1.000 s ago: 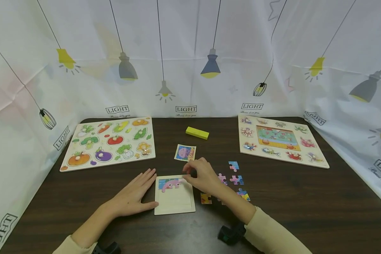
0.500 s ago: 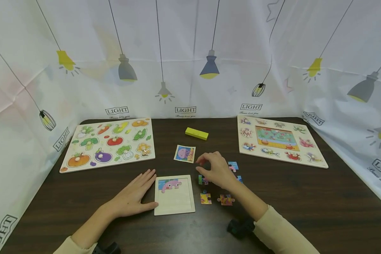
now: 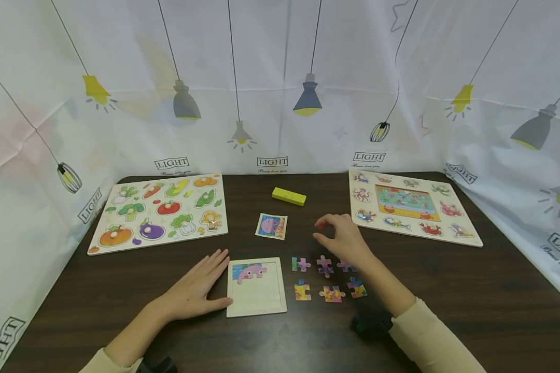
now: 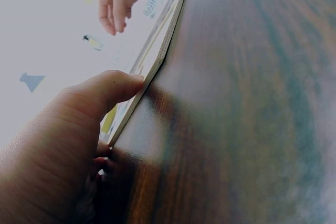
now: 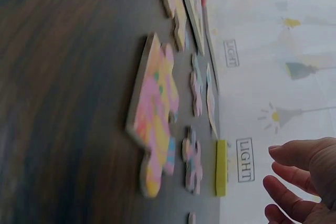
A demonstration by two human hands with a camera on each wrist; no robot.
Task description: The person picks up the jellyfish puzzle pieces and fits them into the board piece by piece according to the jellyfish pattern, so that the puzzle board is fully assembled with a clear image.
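Puzzle pieces [image 3: 324,264] lie in two rows on the table [image 3: 424,290], right of the tray [image 3: 256,313]. I register the right hand [image 3: 347,241] as nearer: thumb and fingertips apart, beyond the far row. The left hand [image 3: 193,287], fingers extended, touches the tray's edge.

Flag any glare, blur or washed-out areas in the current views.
Head: fairly even light, jigsaw pieces clear, faint sheen on the near wood-grain tabletop; left wrist: lamp-print backdrop washed out, tabletop hazy; right wrist: nearest jigsaw piece soft, tabletop dark and blurred.
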